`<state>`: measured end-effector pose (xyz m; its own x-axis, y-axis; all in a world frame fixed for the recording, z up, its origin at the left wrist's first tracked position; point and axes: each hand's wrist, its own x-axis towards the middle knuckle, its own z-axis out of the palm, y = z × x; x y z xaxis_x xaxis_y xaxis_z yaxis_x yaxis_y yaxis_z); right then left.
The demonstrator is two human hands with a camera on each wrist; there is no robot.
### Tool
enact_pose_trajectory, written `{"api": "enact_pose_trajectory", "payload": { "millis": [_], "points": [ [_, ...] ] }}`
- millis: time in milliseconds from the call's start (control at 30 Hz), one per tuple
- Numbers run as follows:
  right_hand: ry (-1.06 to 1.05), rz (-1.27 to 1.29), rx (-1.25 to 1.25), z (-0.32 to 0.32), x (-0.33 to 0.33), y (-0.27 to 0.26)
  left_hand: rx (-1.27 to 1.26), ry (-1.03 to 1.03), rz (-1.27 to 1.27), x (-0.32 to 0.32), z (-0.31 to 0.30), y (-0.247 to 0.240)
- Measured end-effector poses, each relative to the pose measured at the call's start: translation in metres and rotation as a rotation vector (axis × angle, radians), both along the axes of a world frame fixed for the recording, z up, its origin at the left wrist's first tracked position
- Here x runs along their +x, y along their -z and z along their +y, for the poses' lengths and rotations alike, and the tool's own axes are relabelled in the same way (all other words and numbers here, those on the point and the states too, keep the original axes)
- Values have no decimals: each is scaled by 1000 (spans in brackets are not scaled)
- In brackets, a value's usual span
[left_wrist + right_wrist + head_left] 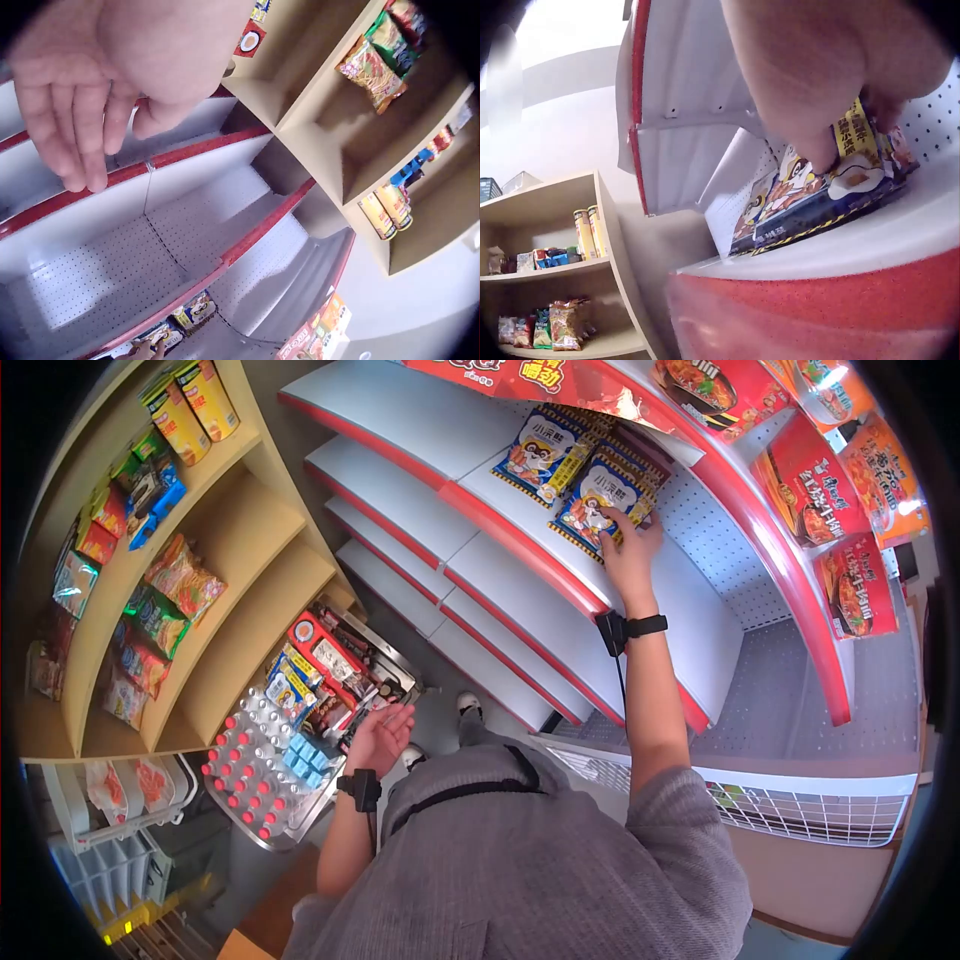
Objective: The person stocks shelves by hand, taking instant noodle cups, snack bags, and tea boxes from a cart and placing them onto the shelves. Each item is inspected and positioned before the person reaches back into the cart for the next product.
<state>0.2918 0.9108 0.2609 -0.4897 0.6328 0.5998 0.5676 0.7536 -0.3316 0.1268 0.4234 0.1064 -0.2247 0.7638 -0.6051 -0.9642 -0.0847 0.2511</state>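
On the white shelf with a red edge [520, 550], my right hand [632, 555] grips a blue-and-white snack packet [592, 510] with a cartoon raccoon. The right wrist view has the thumb on the packet's front and the other fingers [885, 112] past its yellow side strip. A matching snack packet [538, 452] lies beside it, with more packets behind the two. My left hand [382, 738] hangs low near a loaded metal cart [285, 844], palm up and holding nothing. In the left wrist view its fingers [88, 135] are nearly straight.
Red-topped bottles [238, 770], blue small cartons [305, 758], a red box [322, 650] and more blue packets [290, 685] fill the cart. A wooden shelf unit [255, 575] with snacks stands left. Red noodle boxes [815, 485] line the upper right; a white wire basket [810, 810] hangs below.
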Motion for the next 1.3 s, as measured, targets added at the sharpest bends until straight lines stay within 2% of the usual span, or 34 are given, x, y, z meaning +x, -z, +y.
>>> {"api": "enact_pose_trajectory", "payload": {
  "millis": [33, 133, 267, 333, 433, 467, 567, 633, 733, 800, 833, 900, 933, 967, 1033, 1067, 1133, 1233, 1300],
  "points": [
    [27, -8, 75, -3, -1, 0, -1, -11, 0, -2, -2, 6],
    [25, 115, 11, -13, -3, -4, -12, -46, 3, -5, -4, 7],
    [-6, 112, 40, -29, -1, -13, -37, -96, -1, -5, -9, 14],
    [-52, -21, 73, -30, 2, -10, -38, -90, 5, -5, -10, 13],
    [-24, 13, 152, -31, 0, -2, -16, -122, -21, -5, -13, 20],
    [0, 12, 184, -37, 0, -5, -126, -117, 18, -6, -14, 23],
    [-103, 63, 107, -73, -1, -11, -122, -82, 77, -15, -28, 37],
    [-145, 37, 100, -111, -6, -6, -166, -118, 125, -23, -42, 57],
    [-257, 172, -41, -159, 0, 11, -276, -162, 167, -34, -65, 99],
    [-382, 24, -144, -195, 1, 34, -436, -270, 141, -47, -88, 136],
    [-383, 20, -145, -208, 3, 45, -437, -271, 138, -54, -97, 144],
    [-438, -101, -377, -230, 7, 68, -497, -394, -61, -72, -117, 160],
    [-440, -105, -381, -236, 11, 79, -397, -445, 19, -83, -136, 209],
    [-442, -111, -420, -240, 15, 87, -420, -274, 293, -88, -146, 208],
    [-438, -111, -456, -245, 23, 95, -180, -676, 136, -108, -134, 213],
    [-421, -128, -468, -247, 26, 93, -176, -672, 136, -113, -131, 196],
    [-399, -139, -468, -248, 32, 91, -478, -649, -6, -126, -123, 157],
    [-350, -114, -485, -250, 38, 93, -250, -704, -43, -135, -122, 167],
    [-301, -92, -514, -258, 42, 91, -277, -752, -71, -139, -112, 170]
  ]
}}
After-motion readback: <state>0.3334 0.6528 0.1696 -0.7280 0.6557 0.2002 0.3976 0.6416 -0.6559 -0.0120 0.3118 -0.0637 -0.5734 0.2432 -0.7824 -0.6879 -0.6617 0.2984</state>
